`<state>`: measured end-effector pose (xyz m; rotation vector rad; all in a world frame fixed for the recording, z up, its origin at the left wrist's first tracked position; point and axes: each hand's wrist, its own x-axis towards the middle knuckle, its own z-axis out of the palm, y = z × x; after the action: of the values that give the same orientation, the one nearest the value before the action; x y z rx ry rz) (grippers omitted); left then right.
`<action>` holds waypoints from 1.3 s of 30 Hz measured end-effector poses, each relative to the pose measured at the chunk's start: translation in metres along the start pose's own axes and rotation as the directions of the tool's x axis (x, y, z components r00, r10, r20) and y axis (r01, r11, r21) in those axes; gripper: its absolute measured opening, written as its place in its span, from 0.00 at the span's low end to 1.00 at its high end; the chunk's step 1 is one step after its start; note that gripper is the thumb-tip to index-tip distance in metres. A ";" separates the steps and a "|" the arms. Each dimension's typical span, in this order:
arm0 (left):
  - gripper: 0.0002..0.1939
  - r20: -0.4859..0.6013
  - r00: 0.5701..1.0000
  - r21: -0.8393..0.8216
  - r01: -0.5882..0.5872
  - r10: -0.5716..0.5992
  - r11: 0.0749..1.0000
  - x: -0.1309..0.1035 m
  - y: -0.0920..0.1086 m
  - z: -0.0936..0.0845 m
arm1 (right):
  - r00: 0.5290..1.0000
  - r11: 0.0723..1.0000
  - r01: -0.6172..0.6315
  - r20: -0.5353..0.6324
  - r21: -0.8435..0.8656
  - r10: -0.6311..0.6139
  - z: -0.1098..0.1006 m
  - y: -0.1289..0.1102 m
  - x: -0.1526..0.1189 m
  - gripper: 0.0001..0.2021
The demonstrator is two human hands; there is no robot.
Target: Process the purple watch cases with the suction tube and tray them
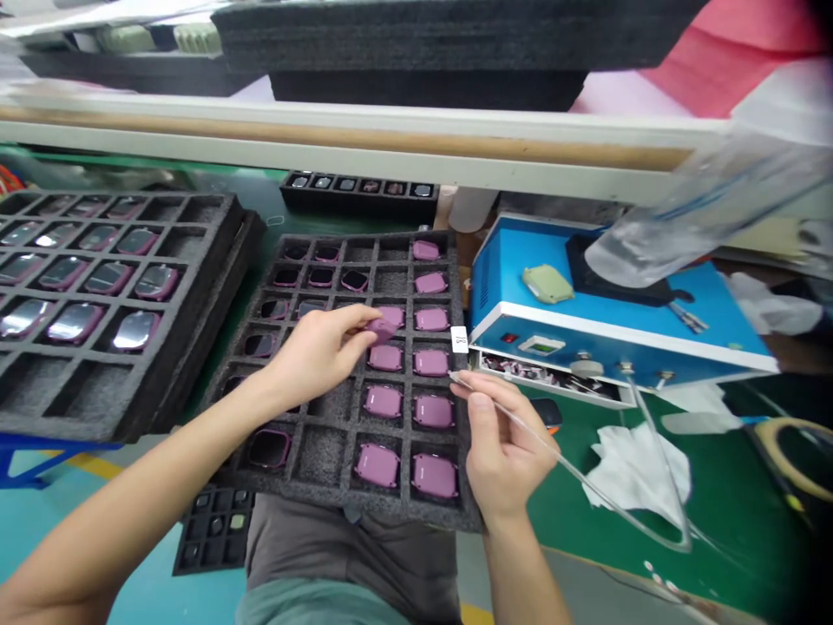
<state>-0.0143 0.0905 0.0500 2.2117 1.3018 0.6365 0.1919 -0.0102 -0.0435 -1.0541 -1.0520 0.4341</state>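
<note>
Between the thumb and fingers of my left hand (325, 347) is a purple watch case (382, 328), held over the middle of a black foam tray (322, 456). Purple watch cases (435, 475) lie back-up in the tray's two right columns, and dark-screened watches (269, 449) sit in its left columns. My right hand (504, 434), at the tray's right edge, is closed around the tip end of a thin clear tube (605, 499). The tube's tip points at the tray, near a small white label (459, 339). Its other end runs to the front of a blue machine (521, 278).
Another foam tray (84, 386) of watches is stacked at the left. On the blue machine lie a pale green watch case (547, 284) and a clear plastic cup (634, 252). A crumpled white cloth (634, 464) rests on the green mat. A shelf (364, 143) crosses above the bench.
</note>
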 end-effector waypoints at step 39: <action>0.15 0.269 0.949 -0.850 0.314 -0.163 0.423 0.000 0.017 0.072 | 0.999 1.000 -0.004 0.035 -0.022 0.005 0.004 0.001 0.008 0.09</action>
<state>0.0409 0.0707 0.0052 1.1234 0.8422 0.7800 0.1923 -0.0021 -0.0396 -1.0723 -1.0880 0.4468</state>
